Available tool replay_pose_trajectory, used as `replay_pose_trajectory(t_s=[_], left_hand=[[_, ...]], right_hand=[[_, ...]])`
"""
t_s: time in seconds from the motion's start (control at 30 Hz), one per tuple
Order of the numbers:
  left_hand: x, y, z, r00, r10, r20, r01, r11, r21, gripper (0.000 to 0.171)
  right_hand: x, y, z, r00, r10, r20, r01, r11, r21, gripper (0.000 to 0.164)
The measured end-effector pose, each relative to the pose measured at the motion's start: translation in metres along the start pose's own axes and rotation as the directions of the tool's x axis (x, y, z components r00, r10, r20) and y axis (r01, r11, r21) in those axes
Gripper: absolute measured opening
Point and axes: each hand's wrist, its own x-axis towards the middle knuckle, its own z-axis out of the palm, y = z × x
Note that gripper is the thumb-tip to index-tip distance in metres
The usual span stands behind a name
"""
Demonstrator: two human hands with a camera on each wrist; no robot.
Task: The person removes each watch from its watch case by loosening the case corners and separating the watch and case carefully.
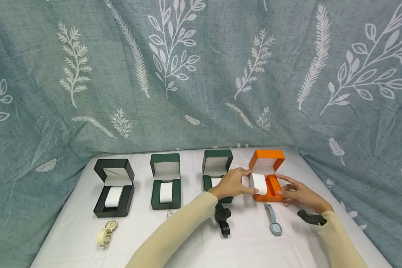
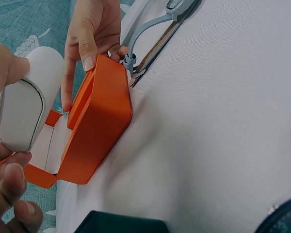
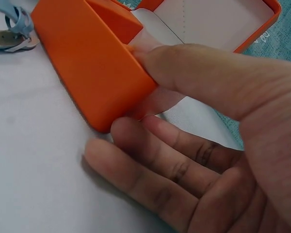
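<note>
My left hand (image 1: 234, 183) pinches a white watch cushion (image 1: 259, 184) between thumb and fingers, over the left part of an open orange watch box (image 1: 280, 156). In the left wrist view the cushion (image 2: 51, 73) is apart from the box (image 2: 99, 121), its flat end showing. My right hand (image 1: 301, 194) grips the box at its right side; in the right wrist view the thumb lies on the rim of the orange box (image 3: 92, 68) and the fingers are by its outer wall. A light blue watch (image 1: 275, 225) lies in front of the box.
Left of the orange box stand two open green watch boxes (image 1: 165, 206) and an open black one (image 1: 111, 214), each with a white cushion. A black watch (image 1: 223, 216) and a cream watch (image 1: 105, 236) lie in front. A patterned curtain (image 1: 201, 111) hangs behind the white-covered table (image 1: 244, 249).
</note>
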Motion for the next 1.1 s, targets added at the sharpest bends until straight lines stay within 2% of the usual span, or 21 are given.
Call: replay_pose_trajectory(t_s=[0.5, 0.77, 1.1], left_hand=[[0.005, -0.001, 0.005, 1.000, -0.013, -0.006, 0.013, 0.999, 0.030, 0.081], [0.010, -0.001, 0.009, 1.000, -0.015, -0.013, 0.015, 1.000, 0.017, 0.082], [0.017, 0.000, 0.015, 0.998, -0.062, -0.018, 0.062, 0.997, 0.036, 0.079]], right_hand=[[0.001, -0.004, -0.005, 0.997, -0.010, 0.074, 0.010, 1.000, -0.003, 0.078], [0.001, -0.006, -0.007, 0.996, -0.006, 0.093, 0.007, 1.000, -0.004, 0.076], [0.002, -0.004, -0.005, 0.994, -0.017, 0.107, 0.016, 1.000, 0.002, 0.078]])
